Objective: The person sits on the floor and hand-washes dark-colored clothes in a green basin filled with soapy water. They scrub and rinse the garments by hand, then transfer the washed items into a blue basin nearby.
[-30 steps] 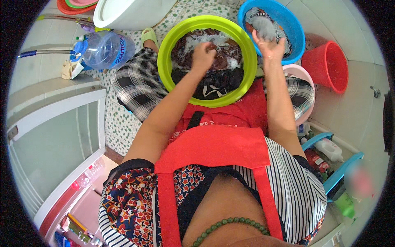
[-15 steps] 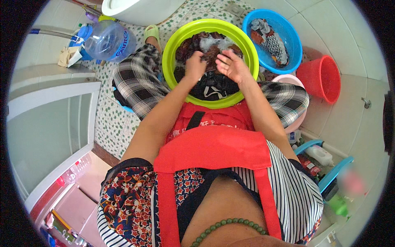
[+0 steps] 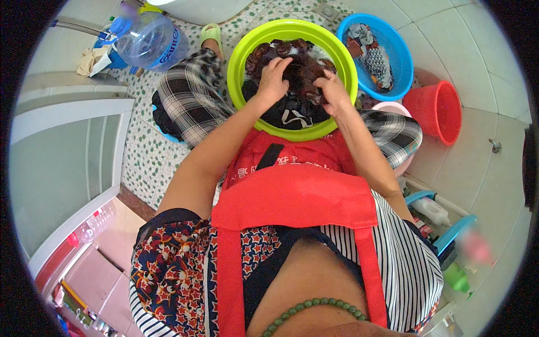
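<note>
Brown cloth (image 3: 306,73) is bunched in the green basin (image 3: 234,73), long axis roughly 10-to-4 o'clock. At 4 o'clock it is pinched by the right hand (image 3: 335,96); whether the left hand (image 3: 272,85) grips, at 8, cannot be told. Toward 2, a blue basin (image 3: 400,56) is set.

A tiled bathroom, apparently in a home: pale tiles line the wall (image 3: 488,126), while green-speckled tiles cover the floor (image 3: 140,168), where a drain (image 3: 325,10) lies near a white fixture (image 3: 205,11), likely a toilet, cut off at the upper edge. A lime basin (image 3: 238,62) and a blue basin (image 3: 407,67) hold wet cloth (image 3: 281,116), with a red bucket (image 3: 426,112) nearby. Bottles (image 3: 431,212) fill a blue rack (image 3: 456,233) at right; a frosted panel (image 3: 62,151) stands at left. The seated person's slipper (image 3: 211,35) adds a domestic sign.
</note>
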### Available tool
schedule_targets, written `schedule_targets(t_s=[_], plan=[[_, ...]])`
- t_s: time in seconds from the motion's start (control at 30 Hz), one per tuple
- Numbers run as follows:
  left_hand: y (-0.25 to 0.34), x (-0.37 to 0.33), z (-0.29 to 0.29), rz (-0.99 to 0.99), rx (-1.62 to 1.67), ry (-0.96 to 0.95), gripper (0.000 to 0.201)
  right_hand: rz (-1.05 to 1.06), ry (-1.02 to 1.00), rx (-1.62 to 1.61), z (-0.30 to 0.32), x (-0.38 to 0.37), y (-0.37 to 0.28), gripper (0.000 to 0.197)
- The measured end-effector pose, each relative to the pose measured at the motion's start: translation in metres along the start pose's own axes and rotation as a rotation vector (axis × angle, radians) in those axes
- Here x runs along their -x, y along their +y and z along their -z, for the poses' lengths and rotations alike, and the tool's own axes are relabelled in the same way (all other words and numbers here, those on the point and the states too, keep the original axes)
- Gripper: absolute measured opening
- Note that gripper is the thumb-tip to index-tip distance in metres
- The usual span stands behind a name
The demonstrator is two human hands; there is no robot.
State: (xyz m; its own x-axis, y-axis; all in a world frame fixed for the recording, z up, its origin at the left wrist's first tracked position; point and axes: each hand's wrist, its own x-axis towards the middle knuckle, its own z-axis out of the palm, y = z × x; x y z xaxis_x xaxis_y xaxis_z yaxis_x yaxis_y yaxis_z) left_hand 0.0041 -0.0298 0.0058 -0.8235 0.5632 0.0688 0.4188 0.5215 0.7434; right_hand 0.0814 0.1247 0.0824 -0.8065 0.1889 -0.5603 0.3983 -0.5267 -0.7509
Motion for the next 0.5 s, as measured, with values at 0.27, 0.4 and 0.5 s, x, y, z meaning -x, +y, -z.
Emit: schedule_targets(t_s=[0.27,0.4,0.5], plan=[[-0.007,-0.038,0.008,0.134,-0.019,0.127,0.051,0.249,-0.206,0.232,-0.043,0.065,-0.104,0.033],[-0.006,-0.049,0.039,0.094,-0.189,0.082,0.041,0.422,-0.198,0.297,-0.047,0.086,-0.139,0.032],[-0.02,-0.059,0.05,0.01,-0.107,0.181,0.035,0.476,-0.292,0.179,-0.027,0.091,-0.162,0.032]])
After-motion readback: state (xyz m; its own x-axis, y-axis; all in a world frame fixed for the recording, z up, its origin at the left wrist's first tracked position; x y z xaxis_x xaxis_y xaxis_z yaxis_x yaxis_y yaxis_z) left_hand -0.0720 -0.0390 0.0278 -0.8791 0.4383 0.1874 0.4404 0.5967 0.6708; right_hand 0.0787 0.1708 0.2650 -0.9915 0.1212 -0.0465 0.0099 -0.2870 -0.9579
